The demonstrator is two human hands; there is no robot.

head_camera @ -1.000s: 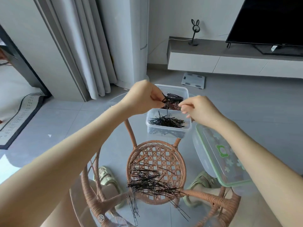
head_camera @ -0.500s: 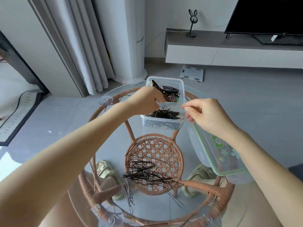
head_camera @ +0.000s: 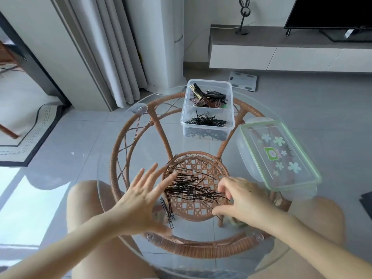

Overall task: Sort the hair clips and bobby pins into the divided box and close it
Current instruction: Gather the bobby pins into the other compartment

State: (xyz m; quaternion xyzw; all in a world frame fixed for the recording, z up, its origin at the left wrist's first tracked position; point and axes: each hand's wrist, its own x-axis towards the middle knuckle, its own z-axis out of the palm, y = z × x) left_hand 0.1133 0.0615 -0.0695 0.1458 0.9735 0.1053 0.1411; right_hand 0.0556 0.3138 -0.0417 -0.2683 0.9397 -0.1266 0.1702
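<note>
Grey floor tiles [head_camera: 302, 121] run back to a low white cabinet [head_camera: 281, 57] with a dark screen [head_camera: 332, 15] on it, pale curtains [head_camera: 112, 47] hang at the far left, and a bathroom scale [head_camera: 243, 81] lies on the floor beyond the table. We look down through a round glass table top [head_camera: 112, 168] set on a woven cane frame [head_camera: 120, 141], with bare knees showing beneath the glass. At the far side of the table stands the clear divided box [head_camera: 184, 109], open; its far compartment holds the hair clips [head_camera: 207, 98] and its near compartment holds a layer of bobby pins [head_camera: 207, 122]. The lid [head_camera: 279, 156], clear with a green rim and flower prints, lies on the glass just right of the box. Near us, in the middle of the table, a loose pile of pins [head_camera: 193, 188] is spread on the glass, with a few stray pins [head_camera: 168, 212] at its near left. Our left hand [head_camera: 141, 200] is at the left edge of the pile, fingers straight and spread wide, the fingertips reaching over the nearest pins. Our right hand [head_camera: 241, 198] is at the right edge, fingers bent down onto the ends of the pins and thumb held apart below them, with no pin pinched between them that we can make out.
</note>
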